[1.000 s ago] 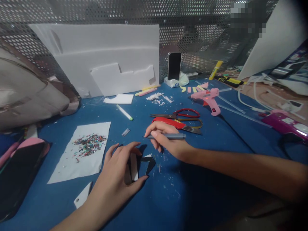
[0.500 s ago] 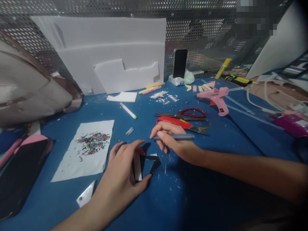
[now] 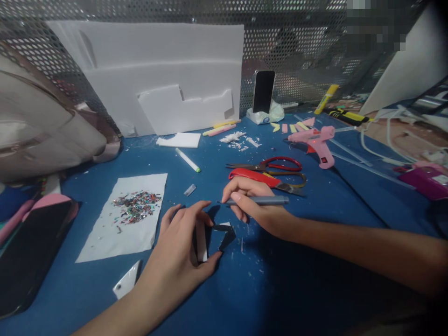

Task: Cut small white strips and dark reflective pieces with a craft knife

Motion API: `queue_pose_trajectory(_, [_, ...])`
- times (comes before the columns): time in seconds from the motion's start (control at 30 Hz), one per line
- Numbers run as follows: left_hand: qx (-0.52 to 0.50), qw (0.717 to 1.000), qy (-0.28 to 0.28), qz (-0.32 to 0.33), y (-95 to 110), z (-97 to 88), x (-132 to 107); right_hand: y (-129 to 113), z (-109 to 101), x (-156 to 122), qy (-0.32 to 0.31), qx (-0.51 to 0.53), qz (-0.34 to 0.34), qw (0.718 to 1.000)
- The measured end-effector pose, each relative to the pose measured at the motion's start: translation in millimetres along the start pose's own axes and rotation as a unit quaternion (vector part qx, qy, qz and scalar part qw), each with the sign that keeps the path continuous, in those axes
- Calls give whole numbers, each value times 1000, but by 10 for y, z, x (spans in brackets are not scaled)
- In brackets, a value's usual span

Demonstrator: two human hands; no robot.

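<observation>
Our right hand (image 3: 262, 213) still pinches the slim grey pen (image 3: 271, 200), our left hand (image 3: 179, 242) arches over a narrow white strip (image 3: 201, 241), grip unclear, so work seems paused

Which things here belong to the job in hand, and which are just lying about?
Seemingly in use: grey pen, in the right hand; white strip, under the left hand; dark angular piece, close by.

Seemingly just lying about: scissors; red-handled tool; pink glue gun; upright phone; green-ended marker; sheet with coloured bits.
</observation>
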State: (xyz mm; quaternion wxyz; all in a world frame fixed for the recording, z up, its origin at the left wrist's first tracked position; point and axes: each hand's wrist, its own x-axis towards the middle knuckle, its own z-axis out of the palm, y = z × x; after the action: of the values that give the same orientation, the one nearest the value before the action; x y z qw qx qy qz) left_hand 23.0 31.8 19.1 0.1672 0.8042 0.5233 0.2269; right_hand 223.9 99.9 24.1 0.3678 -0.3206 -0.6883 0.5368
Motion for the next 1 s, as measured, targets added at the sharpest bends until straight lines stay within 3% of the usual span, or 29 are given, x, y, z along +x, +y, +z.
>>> queue_pose_trajectory(1.0, [-54,998,0,-23,-23,40,17,-38,3,-5,-18,-15,3,1000])
